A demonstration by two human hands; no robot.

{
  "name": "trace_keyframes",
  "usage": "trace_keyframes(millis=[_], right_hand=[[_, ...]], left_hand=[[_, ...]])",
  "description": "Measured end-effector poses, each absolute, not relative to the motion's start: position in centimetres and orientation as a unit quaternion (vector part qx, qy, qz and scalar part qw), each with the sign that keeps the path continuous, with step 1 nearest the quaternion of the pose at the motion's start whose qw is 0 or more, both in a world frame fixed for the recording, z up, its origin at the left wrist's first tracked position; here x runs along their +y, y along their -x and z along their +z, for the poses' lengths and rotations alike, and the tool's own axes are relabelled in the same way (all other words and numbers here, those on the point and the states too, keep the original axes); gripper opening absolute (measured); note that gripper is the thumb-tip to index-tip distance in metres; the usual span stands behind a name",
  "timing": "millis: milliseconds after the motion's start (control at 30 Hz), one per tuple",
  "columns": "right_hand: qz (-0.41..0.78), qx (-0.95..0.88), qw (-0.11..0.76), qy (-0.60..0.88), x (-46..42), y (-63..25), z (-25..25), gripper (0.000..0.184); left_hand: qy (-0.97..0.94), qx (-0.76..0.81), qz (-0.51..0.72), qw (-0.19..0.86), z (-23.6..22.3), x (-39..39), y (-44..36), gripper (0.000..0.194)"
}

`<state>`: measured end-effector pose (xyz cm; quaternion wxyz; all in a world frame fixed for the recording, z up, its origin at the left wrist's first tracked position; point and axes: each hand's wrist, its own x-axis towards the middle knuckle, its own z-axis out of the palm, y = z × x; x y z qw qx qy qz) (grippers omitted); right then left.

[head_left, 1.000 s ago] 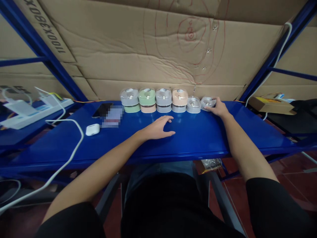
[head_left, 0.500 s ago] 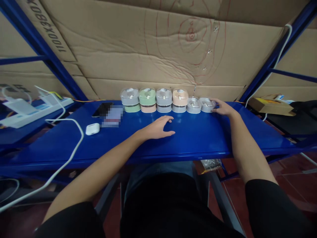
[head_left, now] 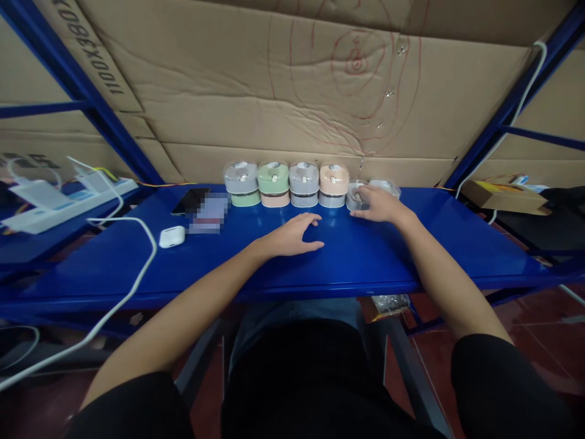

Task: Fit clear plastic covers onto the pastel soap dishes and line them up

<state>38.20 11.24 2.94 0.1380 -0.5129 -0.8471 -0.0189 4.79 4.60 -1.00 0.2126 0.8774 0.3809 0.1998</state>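
My right hand (head_left: pixel 377 205) is at the near side of a low grey container with a clear lid (head_left: pixel 351 200), thumb and fingers apart. The fingers overlap the container's right part, and I cannot tell whether they touch it. Behind the hand, a second low grey container (head_left: pixel 388 186) is partly hidden. To their left stand stacked pairs: grey (head_left: pixel 241 183) on green, green (head_left: pixel 273 182) on pink, grey (head_left: pixel 304 182) on grey, and peach (head_left: pixel 333 181) on grey. My left hand (head_left: pixel 292 236) rests on the blue shelf in front of these stacks, fingers loosely parted, holding nothing.
At left on the blue shelf (head_left: pixel 219 265) lie a white earbud case (head_left: pixel 172 236), a dark phone (head_left: pixel 189 201) and a blurred-out flat item (head_left: pixel 209 213). A white cable (head_left: pixel 146 256) runs over the left side. Cardboard (head_left: pixel 219 97) walls the back; blue posts flank it.
My right hand has moved left, from the rightmost grey container to the grey one beside the peach stack. My left hand has stayed put.
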Motion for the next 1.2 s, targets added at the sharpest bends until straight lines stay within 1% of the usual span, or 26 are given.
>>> trace_keyframes(millis=[67,100,167,200,267,333,400,467,533,600,633,700,800,900,933,1000,1067,1100,1133,1200], right_hand=[[-0.031,-0.830,0.178,0.528,9.8,-38.0,3.9,0.060],[-0.043,-0.812,0.203,0.545,9.1,-37.9,4.3,0.059],[-0.060,-0.769,0.229,0.594,8.0,-37.3,4.6,0.068],[-0.056,-0.749,0.224,0.621,7.7,-36.8,4.4,0.074],[-0.030,-0.725,0.190,0.662,7.4,-35.9,3.9,0.084],[-0.007,-0.725,0.150,0.673,7.3,-35.3,3.4,0.085],[0.008,-0.768,0.119,0.629,7.2,-35.0,3.1,0.081],[0.044,-0.845,0.116,0.520,6.9,-34.9,3.2,0.082],[0.092,-0.903,0.147,0.393,6.3,-34.5,3.2,0.092],[0.125,-0.921,0.179,0.323,5.6,-33.7,3.0,0.105],[0.135,-0.923,0.187,0.308,5.3,-33.2,2.9,0.108],[0.146,-0.927,0.190,0.289,4.8,-32.2,2.7,0.106],[0.147,-0.923,0.210,0.286,4.8,-31.9,3.0,0.095],[0.137,-0.898,0.232,0.347,5.5,-33.7,4.0,0.087],[0.135,-0.887,0.230,0.377,5.9,-34.6,4.3,0.084],[0.136,-0.861,0.206,0.444,6.7,-36.5,4.8,0.082],[0.140,-0.829,0.167,0.515,7.5,-38.0,5.0,0.086],[0.142,-0.814,0.147,0.544,7.8,-38.5,4.9,0.089],[0.141,-0.802,0.128,0.567,8.2,-39.0,4.8,0.092],[0.135,-0.789,0.099,0.592,8.8,-39.5,4.5,0.095]], left_hand=[[-0.878,0.378,0.202,0.214,-1.0,4.6,-4.8,0.081],[-0.879,0.376,0.203,0.212,-1.0,4.6,-4.8,0.080],[-0.879,0.375,0.204,0.211,-1.0,4.6,-4.9,0.080],[-0.879,0.376,0.205,0.211,-1.0,4.6,-4.9,0.080],[-0.876,0.378,0.210,0.215,-1.0,4.5,-4.9,0.081],[-0.870,0.380,0.224,0.221,-1.1,4.6,-4.8,0.084],[-0.860,0.385,0.242,0.231,-1.3,4.7,-4.8,0.092],[-0.852,0.383,0.258,0.246,-1.5,5.0,-4.8,0.106],[-0.851,0.364,0.276,0.261,-1.7,5.4,-4.7,0.121],[-0.854,0.334,0.295,0.269,-2.0,5.7,-4.7,0.133],[-0.856,0.320,0.302,0.271,-2.1,5.8,-4.7,0.136],[-0.861,0.299,0.306,0.275,-2.2,5.9,-4.7,0.136],[-0.865,0.282,0.309,0.278,-2.1,5.8,-4.7,0.129],[-0.866,0.288,0.312,0.263,-1.7,5.5,-4.6,0.125],[-0.870,0.292,0.307,0.252,-1.6,5.4,-4.5,0.119],[-0.883,0.299,0.281,0.227,-1.3,5.1,-4.3,0.093],[-0.895,0.303,0.254,0.207,-1.0,4.8,-4.3,0.062],[-0.898,0.305,0.247,0.202,-0.9,4.6,-4.3,0.051],[-0.898,0.307,0.244,0.200,-0.9,4.5,-4.4,0.046],[-0.894,0.313,0.251,0.199,-0.7,4.4,-4.4,0.044]])
